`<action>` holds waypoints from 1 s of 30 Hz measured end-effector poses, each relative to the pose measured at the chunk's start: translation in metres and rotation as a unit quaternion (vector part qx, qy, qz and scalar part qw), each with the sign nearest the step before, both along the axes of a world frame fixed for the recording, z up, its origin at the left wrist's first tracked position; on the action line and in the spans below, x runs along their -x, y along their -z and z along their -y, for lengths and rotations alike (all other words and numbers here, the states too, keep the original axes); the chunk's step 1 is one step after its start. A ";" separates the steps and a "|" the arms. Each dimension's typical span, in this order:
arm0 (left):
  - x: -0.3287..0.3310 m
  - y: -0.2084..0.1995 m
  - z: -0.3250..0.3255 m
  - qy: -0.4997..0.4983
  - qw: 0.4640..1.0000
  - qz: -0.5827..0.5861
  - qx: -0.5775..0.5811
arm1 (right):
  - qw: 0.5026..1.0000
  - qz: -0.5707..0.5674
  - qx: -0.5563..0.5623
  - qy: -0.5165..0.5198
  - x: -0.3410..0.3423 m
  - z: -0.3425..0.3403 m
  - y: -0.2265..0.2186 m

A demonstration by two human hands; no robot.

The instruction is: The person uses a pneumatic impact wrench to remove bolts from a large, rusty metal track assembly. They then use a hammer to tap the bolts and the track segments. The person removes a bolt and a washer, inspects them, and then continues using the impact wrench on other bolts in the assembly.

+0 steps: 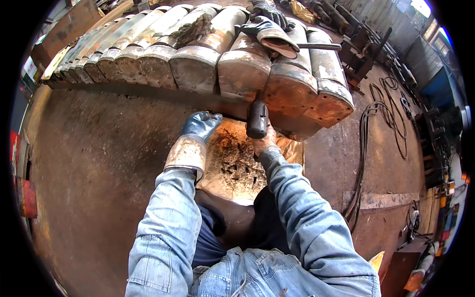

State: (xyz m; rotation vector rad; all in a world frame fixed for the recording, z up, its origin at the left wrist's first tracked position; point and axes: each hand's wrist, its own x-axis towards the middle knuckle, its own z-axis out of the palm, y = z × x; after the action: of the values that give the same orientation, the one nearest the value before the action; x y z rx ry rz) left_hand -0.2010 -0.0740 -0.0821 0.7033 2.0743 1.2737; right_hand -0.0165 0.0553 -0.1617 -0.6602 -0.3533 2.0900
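My left hand [198, 126] wears a blue-grey glove with a stained pale cuff. Its fingers are curled closed just below the front edge of a row of rounded metal blocks [242, 74]; what they hold, if anything, is hidden. Bare, my right hand [266, 141] is wrapped around a hammer [257, 120], whose dark, blunt head is raised toward the camera in front of the blocks. Beneath both hands lies a tan sheet [213, 183], scattered with black flakes. The hammer's handle is mostly hidden by its head and my hand.
Dark work gloves [278, 38] rest on the blocks beside a grey bar [319, 46]. A clump of dark fibrous material [194, 30] sits farther left. Coiled cables [366, 119] trail across the brown floor [109, 148] at right. Long pipes [336, 17] lie at the back.
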 end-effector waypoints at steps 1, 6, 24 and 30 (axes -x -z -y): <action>0.021 0.037 -0.006 -0.014 0.998 0.002 -0.061 | 0.975 0.123 -0.175 -0.055 -0.001 -0.003 0.006; 0.001 0.009 -0.026 0.009 0.985 0.174 0.003 | 0.707 0.454 -0.528 -0.125 -0.045 0.013 -0.029; -0.086 -0.077 -0.045 -0.015 0.885 0.398 -0.242 | 0.575 0.319 -0.735 -0.167 -0.087 0.033 -0.122; -0.074 -0.052 -0.072 -0.076 0.816 0.507 -0.267 | 0.604 0.308 -0.715 -0.169 -0.092 0.029 -0.130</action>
State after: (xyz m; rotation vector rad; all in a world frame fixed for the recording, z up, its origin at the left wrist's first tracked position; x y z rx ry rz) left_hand -0.1268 -0.0022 -0.0305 -0.0156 0.9011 1.8055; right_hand 0.0760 0.0261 -0.0320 -0.2107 -2.3437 1.0787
